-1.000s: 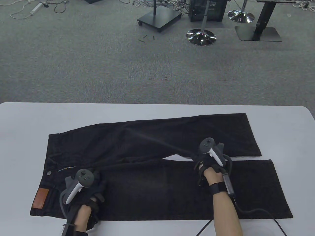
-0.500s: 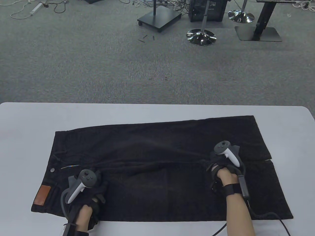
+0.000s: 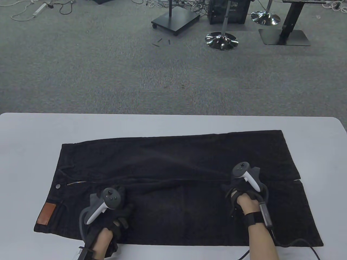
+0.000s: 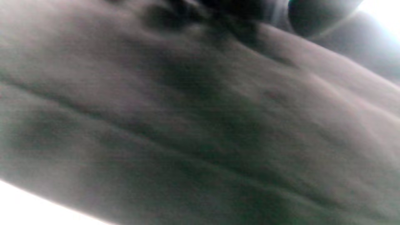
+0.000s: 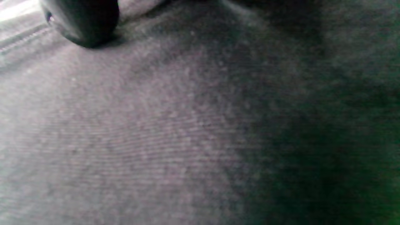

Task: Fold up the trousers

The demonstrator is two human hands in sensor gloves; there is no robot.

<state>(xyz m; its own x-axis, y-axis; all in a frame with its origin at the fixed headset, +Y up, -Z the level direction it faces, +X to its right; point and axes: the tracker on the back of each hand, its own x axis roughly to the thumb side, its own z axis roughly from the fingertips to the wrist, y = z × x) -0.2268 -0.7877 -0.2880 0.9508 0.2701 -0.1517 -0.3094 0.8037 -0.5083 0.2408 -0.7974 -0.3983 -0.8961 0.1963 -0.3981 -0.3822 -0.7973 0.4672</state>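
Observation:
Black trousers (image 3: pixel 176 159) lie flat on the white table (image 3: pixel 29 135), waistband at the left, both legs running right, side by side with almost no gap. A brown leather patch (image 3: pixel 46 214) and a metal button (image 3: pixel 57 186) mark the waistband. My left hand (image 3: pixel 119 208) rests on the near leg just right of the crotch. My right hand (image 3: pixel 233 188) rests on the seam between the two legs near the hems. In the right wrist view a fingertip (image 5: pixel 82 23) touches flat fabric (image 5: pixel 187 125). The left wrist view is blurred, showing only fabric (image 4: pixel 187 125).
The hem ends (image 3: pixel 298 178) lie near the table's right side. Bare table shows behind the trousers and at the left. Glove cables (image 3: pixel 295 242) trail off the near edge. Beyond the table are grey carpet and stand bases (image 3: pixel 221 40).
The far leg has been drawn towards the near leg, closing the gap between them. My right hand moved right, then slightly back. My left hand slid right along the near leg.

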